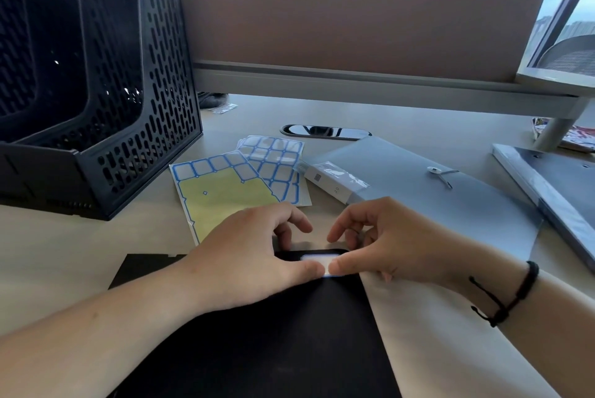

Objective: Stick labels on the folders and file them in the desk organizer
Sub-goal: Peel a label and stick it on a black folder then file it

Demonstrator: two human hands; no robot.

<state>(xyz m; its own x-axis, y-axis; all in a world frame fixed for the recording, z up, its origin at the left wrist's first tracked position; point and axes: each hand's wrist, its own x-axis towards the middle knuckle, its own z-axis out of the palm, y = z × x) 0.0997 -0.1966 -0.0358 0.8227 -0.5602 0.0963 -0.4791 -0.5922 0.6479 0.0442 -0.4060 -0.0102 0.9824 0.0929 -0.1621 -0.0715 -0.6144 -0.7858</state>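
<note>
Left hand: your left hand (254, 256) presses its thumb tip on the left part of the white blue-bordered rectangular label (319, 258); the other fingers curl loosely above, grasping nothing
Right hand: your right hand (389, 246) presses its thumb tip on the label's right part, touching the left thumb; the remaining fingers are bent and hold nothing
Label position: on the top tab of the flat black folder (273, 333), which lies on the beige desk (80, 243) directly before you
Organizer: the black perforated plastic desk organizer (106, 82) stands at the far left, well apart from the folder
Label sheets: two blue-gridded label sheets (244, 178) lie between organizer and hands; the nearer one shows mostly bare yellow backing
Other items: a translucent grey string-tie folder (450, 201) lies to the right, with a small white box in clear wrap (335, 178) on its left end; a grey flat board (553, 198) lies at far right
Wrist: a black cord bracelet (512, 297) circles your right wrist
Obstructed: your thumbs cover the label's lower middle; your left hand hides the near corner of the yellow sheet
Cut off: the organizer's left compartments and the folder's lower part leave the frame
Illegible: print on the box cannot be made out
</note>
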